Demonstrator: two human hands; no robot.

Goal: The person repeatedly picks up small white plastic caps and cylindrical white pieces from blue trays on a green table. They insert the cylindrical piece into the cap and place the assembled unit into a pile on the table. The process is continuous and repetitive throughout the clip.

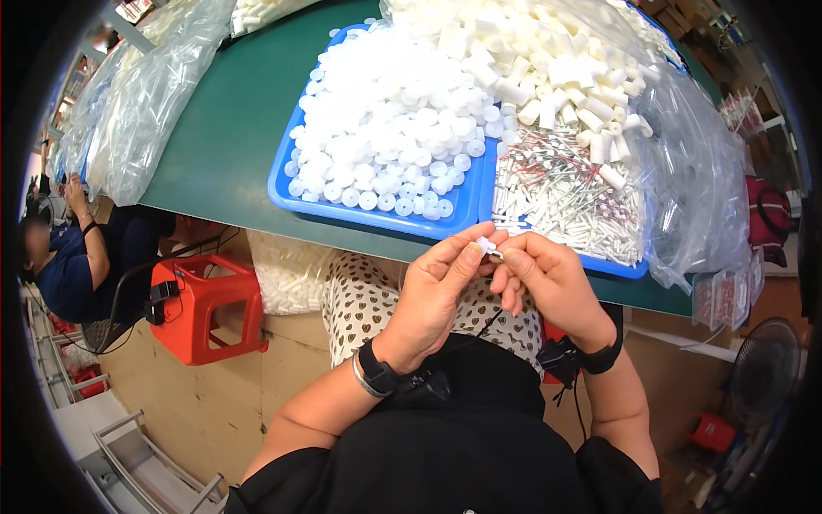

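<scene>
My left hand (pixel 438 289) pinches a small translucent white plastic piece (pixel 485 245) between thumb and forefinger, just off the table's front edge. My right hand (pixel 548 272) meets it there, thumb and forefinger closed on a small thin white stick (pixel 496 254) whose end touches or enters the piece. The fingers partly hide both parts. Right ahead lies a blue tray (pixel 281 190) heaped with round translucent white discs (pixel 385 128). A second blue tray (pixel 629 271) beside it holds many thin white sticks (pixel 565 206), some with reddish or metallic ends.
White foam-like cylinders (pixel 548 68) are piled behind the sticks. Clear plastic bags (pixel 693 171) lie at the right and far left of the green table (pixel 223 120). A red stool (pixel 201 313) stands left, near a seated person (pixel 81 257). At right stands a fan (pixel 766 360).
</scene>
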